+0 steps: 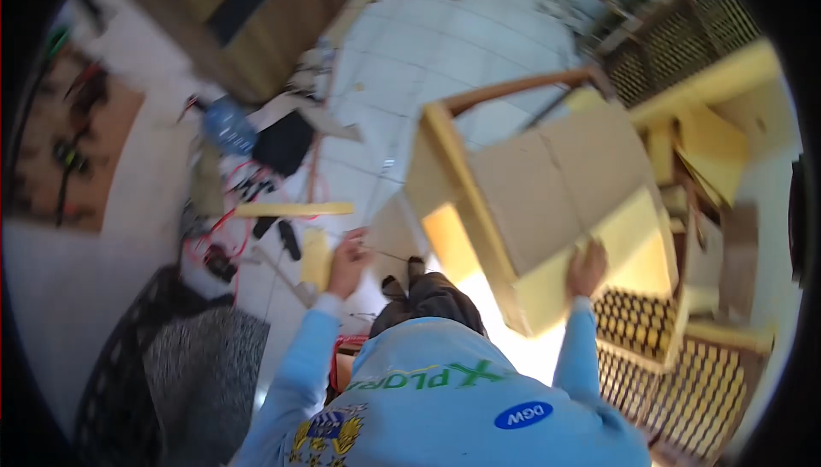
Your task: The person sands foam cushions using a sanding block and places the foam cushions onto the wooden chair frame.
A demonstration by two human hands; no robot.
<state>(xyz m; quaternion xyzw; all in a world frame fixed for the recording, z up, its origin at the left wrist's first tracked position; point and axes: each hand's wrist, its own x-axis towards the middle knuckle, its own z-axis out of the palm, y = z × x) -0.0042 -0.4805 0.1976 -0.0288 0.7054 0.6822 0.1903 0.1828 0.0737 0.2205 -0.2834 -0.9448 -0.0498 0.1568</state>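
My right hand (587, 270) lies on the pale yellow foam (629, 240) along the near side of a chair frame (492, 210), its fingers stretched over the surface. The frame stands tilted on the floor to my right, with a brown board-like panel (547, 185) and a dark wooden rail (513, 89) at its far end. My left hand (347, 263) hovers apart from the frame, fingers curled together. Whatever they may pinch is too small and blurred to make out. A yellow strip (295, 209) is just beyond that hand, and a yellow foam piece (315, 257) beside it.
A blue water bottle (229, 125), black cloth (284, 142) and a pink-red hose (208, 240) clutter the left. A dark chair (184, 373) stands at the near left. Lattice-like woven frames (684, 381) and yellow foam sheets (711, 150) are stacked at right. A wooden cabinet (197, 14) rises at the far left.
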